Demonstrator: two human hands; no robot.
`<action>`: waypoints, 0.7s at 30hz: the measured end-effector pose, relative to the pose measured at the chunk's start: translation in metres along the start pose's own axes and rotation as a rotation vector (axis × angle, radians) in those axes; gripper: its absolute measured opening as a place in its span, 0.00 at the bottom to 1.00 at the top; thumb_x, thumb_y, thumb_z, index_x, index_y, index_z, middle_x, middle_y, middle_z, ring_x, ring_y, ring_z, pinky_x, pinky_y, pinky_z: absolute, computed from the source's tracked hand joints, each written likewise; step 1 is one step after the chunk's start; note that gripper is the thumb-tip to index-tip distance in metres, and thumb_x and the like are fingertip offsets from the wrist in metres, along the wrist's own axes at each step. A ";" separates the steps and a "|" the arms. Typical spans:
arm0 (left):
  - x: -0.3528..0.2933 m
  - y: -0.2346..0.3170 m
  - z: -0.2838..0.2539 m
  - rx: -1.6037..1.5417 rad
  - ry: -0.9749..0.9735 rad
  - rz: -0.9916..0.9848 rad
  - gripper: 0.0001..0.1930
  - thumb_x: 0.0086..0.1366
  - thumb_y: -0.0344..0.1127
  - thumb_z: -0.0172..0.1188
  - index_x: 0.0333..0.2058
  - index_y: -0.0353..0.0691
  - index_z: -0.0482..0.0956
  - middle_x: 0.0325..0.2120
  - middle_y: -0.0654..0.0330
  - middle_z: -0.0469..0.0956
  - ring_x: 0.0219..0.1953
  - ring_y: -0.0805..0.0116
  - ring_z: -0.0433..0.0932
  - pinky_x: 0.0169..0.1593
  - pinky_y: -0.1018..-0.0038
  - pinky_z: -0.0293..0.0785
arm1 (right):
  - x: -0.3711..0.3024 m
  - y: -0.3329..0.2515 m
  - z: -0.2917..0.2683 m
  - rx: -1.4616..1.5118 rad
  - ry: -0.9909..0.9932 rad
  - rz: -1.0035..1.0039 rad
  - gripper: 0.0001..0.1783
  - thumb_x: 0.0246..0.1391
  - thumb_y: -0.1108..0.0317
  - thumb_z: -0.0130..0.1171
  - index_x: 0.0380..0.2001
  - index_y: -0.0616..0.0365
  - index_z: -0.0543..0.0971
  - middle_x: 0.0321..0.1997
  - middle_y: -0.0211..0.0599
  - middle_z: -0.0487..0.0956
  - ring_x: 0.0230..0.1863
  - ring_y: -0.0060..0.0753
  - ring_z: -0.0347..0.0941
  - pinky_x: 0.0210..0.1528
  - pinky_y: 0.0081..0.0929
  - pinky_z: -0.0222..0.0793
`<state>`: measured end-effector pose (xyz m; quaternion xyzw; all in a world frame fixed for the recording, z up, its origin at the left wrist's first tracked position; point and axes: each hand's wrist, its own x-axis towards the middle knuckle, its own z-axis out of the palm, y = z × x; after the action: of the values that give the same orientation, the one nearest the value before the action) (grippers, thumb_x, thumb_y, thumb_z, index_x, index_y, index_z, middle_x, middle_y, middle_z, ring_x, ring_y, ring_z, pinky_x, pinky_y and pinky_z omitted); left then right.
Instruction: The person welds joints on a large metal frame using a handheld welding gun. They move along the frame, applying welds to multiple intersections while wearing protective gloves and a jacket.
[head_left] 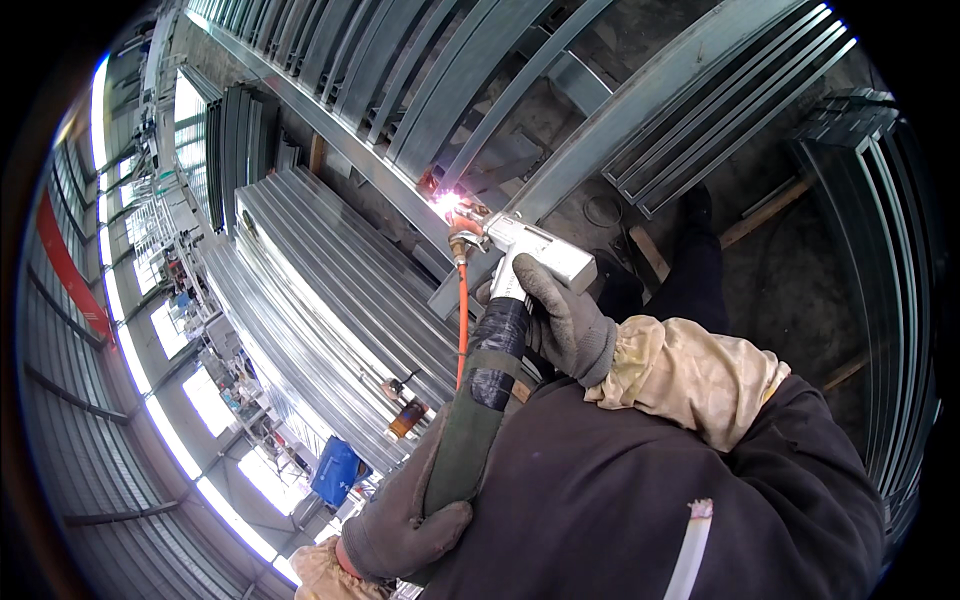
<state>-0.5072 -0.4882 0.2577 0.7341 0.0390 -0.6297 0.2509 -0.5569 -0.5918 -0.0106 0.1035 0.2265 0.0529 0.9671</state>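
Note:
A handheld welding gun point(543, 252), white and boxy with a black-taped grip, points up and left at a metal frame. Bright glare and sparks point(446, 204) flare at its tip, where a slat meets the frame's long rail point(345, 142). My right hand point(566, 318), in a grey glove, is closed round the gun just behind its white head. Further back, my gloved left hand point(408, 525) wraps round the gun's thick green-sleeved cable point(465, 440). A thin orange hose point(462, 325) hangs from near the tip. The glare hides the exact contact point.
Stacked silvery metal profiles point(310, 260) lie to the left, with a blue bag-like object point(337, 470) beyond. A wide beam point(640, 110) crosses the upper right. More dark stacked profiles point(870, 270) stand at the far right, near a wooden strip point(765, 213) on the floor.

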 end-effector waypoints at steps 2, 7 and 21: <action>0.000 0.006 0.001 -0.031 -0.001 -0.027 0.46 0.64 0.40 0.58 0.74 0.31 0.43 0.72 0.45 0.53 0.74 0.58 0.53 0.73 0.63 0.50 | -0.001 -0.001 0.002 0.001 -0.014 -0.007 0.23 0.69 0.58 0.56 0.59 0.61 0.68 0.45 0.38 0.78 0.42 0.28 0.79 0.44 0.30 0.82; -0.004 -0.017 -0.008 0.044 -0.036 0.065 0.47 0.65 0.44 0.59 0.73 0.29 0.42 0.73 0.44 0.50 0.76 0.56 0.49 0.74 0.63 0.46 | -0.009 -0.005 0.012 -0.027 -0.131 -0.031 0.23 0.70 0.61 0.55 0.60 0.62 0.67 0.48 0.37 0.77 0.47 0.28 0.77 0.50 0.30 0.79; -0.014 -0.129 -0.039 0.322 0.087 0.501 0.47 0.59 0.37 0.61 0.72 0.29 0.48 0.52 0.36 0.75 0.51 0.38 0.78 0.56 0.57 0.72 | -0.038 0.025 0.093 -0.647 0.003 -0.208 0.24 0.73 0.54 0.46 0.56 0.65 0.72 0.48 0.44 0.81 0.43 0.31 0.80 0.45 0.29 0.79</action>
<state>-0.5228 -0.3559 0.2332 0.7777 -0.2332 -0.5140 0.2769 -0.5502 -0.5898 0.0927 -0.2326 0.2086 0.0232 0.9497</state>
